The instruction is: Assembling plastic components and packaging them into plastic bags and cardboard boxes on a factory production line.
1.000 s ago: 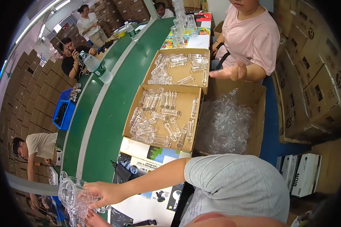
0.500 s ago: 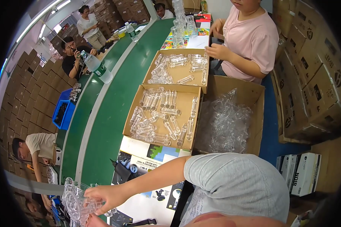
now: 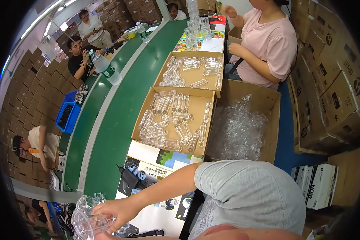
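At the lower left, my right hand (image 3: 118,212) is closed round a clear tubular part (image 3: 102,221). A wide clear disc or rim (image 3: 82,225) shows beside it, and more clear pieces (image 3: 94,200) stand just behind. Whether these are joined to the held part I cannot tell. Only a sliver of my left hand (image 3: 104,237) shows at the bottom edge, below the clear part; its fingers are hidden. Beyond my right forearm, a cardboard tray (image 3: 208,96) holds several clear tubes with rounded ends (image 3: 182,103).
A second tray (image 3: 176,53) of clear tubes lies farther off. Right of them stands a carton (image 3: 244,86) with clear plastic bags. A black plug-like device (image 3: 128,178) lies on printed boxes. Along the green table (image 3: 120,108) stands a water bottle (image 3: 108,70). A co-worker in pink (image 3: 268,44) sits beyond.
My right hand and the clear part have shifted slightly right and down. The co-worker in pink has raised a hand. At the left, another person's arm has lifted.
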The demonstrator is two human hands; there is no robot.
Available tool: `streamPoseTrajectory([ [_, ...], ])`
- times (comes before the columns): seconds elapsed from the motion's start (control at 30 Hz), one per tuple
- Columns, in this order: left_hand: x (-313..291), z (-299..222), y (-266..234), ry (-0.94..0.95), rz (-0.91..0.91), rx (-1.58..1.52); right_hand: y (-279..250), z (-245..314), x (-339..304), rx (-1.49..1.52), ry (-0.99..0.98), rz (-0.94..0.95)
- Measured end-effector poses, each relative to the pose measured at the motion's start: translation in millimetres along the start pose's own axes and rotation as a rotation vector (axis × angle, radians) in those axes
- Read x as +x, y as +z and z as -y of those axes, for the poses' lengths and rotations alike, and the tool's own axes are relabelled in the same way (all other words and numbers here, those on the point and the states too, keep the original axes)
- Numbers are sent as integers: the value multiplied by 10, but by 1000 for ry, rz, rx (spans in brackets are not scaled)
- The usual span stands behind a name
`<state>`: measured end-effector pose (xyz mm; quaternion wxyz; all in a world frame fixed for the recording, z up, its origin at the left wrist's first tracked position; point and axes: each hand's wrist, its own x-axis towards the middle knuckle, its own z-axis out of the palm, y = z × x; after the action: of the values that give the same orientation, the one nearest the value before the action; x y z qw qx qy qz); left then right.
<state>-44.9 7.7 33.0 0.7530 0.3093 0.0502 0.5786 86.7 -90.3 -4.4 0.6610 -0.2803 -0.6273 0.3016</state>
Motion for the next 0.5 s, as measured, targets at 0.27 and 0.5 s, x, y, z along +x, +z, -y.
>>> streamPoseTrajectory([
  [0.27,185,67,-183,-14,37,-67,94,-39,-50,-49,-123,80],
  [0.5,468,-10,-339,-14,87,-122,-73,229,-115,-287,-178,41],
])
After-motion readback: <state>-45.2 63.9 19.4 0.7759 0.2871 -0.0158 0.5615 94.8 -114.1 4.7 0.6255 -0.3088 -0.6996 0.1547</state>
